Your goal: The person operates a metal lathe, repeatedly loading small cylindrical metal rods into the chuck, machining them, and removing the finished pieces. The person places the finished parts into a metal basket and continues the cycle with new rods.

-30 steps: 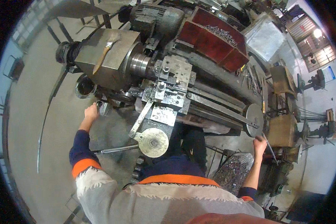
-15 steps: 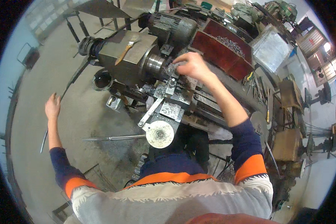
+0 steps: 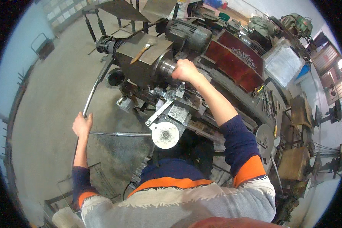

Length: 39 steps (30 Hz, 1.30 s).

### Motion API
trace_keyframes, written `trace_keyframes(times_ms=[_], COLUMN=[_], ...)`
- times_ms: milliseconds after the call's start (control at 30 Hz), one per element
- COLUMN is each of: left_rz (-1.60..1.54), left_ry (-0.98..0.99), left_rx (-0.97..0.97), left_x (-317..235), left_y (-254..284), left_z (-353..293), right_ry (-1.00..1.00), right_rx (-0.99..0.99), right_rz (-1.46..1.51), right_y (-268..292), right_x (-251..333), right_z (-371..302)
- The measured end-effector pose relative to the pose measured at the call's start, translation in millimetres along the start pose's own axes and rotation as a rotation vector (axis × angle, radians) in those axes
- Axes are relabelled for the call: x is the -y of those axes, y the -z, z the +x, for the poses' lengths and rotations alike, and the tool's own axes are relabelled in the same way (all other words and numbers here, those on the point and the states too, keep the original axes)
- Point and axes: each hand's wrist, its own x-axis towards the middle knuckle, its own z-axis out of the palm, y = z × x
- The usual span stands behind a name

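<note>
My left hand [image 3: 82, 124] is closed around a long metal lever [image 3: 94, 90] that runs down from the left end of the lathe. My right hand [image 3: 186, 71] is closed at the front of the lathe's shiny round spindle nose [image 3: 167, 68]. Its curled fingers hide whatever they hold there. Just below that hand stands the tool post [image 3: 182, 87], with metal chips on the slide around it. Nearer to me are a flat handle bar [image 3: 159, 113] and a pale round handwheel [image 3: 165, 135]. A wooden-handled brush [image 3: 141, 52] lies on top of the headstock [image 3: 135, 62].
Behind the spindle are a ribbed motor [image 3: 190, 34] and a dark red metal box [image 3: 231, 57] with metal pieces in it. Hand tools [image 3: 268, 98] lie to the right. A rod [image 3: 119, 134] sticks out leftward from the handwheel. A small cart [image 3: 43, 47] stands far left.
My left hand was open beside the lever and has closed around it. My right hand has moved left, up against the spindle nose, and its fingers have curled in. The view has shifted.
</note>
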Motion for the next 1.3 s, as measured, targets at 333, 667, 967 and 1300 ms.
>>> trace_keyframes(times_ms=[333,667,967,1300], left_rz=[-0.655,-1.806,-1.806,-1.419], left_ry=[-0.654,-0.540,-0.554,-0.775], left_rx=[0.027,1.282,1.223,0.796], left_x=[-79,-241,-233,-228], left_y=[74,47,43,65], left_z=[-6,-60,-50,-53], right_ry=[0.107,0.576,0.664,0.660], right_rx=[-0.008,-0.517,-0.571,-0.451], right_rz=[-0.072,0.506,0.503,0.460], right_y=[22,11,6,3], right_x=[-11,24,32,23], right_z=[-12,-93,-103,-110])
